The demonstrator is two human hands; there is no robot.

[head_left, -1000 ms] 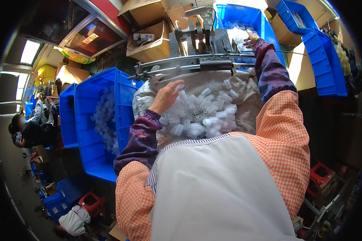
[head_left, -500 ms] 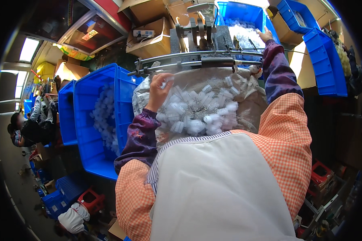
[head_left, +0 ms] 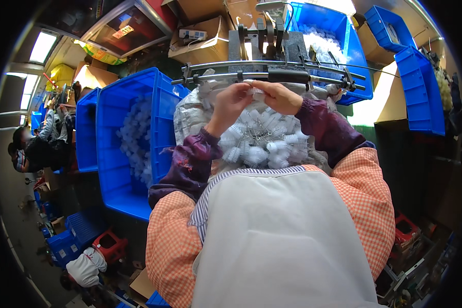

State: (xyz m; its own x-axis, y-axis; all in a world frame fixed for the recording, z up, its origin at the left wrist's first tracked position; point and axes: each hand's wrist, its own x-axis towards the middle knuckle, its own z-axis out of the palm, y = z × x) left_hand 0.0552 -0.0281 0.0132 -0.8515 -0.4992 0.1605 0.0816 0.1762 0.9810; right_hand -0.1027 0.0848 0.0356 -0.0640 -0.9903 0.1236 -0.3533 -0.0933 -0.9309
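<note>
Near the upper middle of the frame both hands meet over a heap of small white bristle brushes [head_left: 264, 141] that lies in a crinkled clear plastic bag [head_left: 190, 115] in front of the person's white apron [head_left: 282, 236]. The left hand [head_left: 231, 102] has its fingers curled narrow, tips pinched on one small white brush piece [head_left: 256, 93] at the top of the heap; the right hand [head_left: 281, 97] comes in from the right with fingers likewise drawn close, touching the same piece, so the two hands' fingertips touch around it. Just above the hands, a metal rail with a dark bar [head_left: 272, 76] runs across the frame, part of a grey machine [head_left: 264, 43] at the upper centre. To the left of the bag stands a large blue plastic crate [head_left: 113, 149] holding more white brushes; another blue crate [head_left: 339, 31] with white pieces sits at the upper right behind the machine. At the far left edge of the frame another person [head_left: 33, 149] sits bent over among further blue bins.
</note>
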